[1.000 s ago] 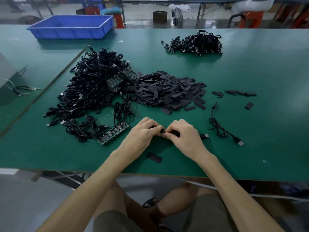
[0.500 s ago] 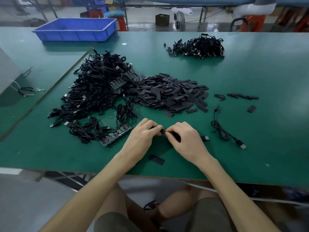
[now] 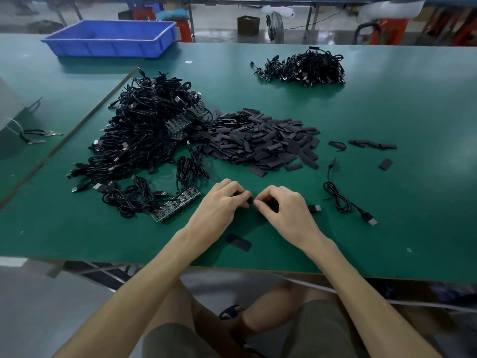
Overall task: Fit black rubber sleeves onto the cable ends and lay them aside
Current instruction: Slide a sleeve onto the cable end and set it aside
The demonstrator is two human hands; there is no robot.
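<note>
Meeting near the desk's [image 3: 387, 241] front edge, left hand [image 3: 222, 206] pinches the cable end [image 3: 249, 200] in curled fingers while right hand [image 3: 286, 214] clamps the black rubber sleeve [image 3: 272, 204], presumably bracing one to push the other on.

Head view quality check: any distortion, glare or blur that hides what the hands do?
Head view: wide-angle stretch toward the borders; even light, soft shadows on the table; the floor behind is glossy and blurred; the black piece pinched between left hand and right hand is dark and mostly covered by them.
</note>
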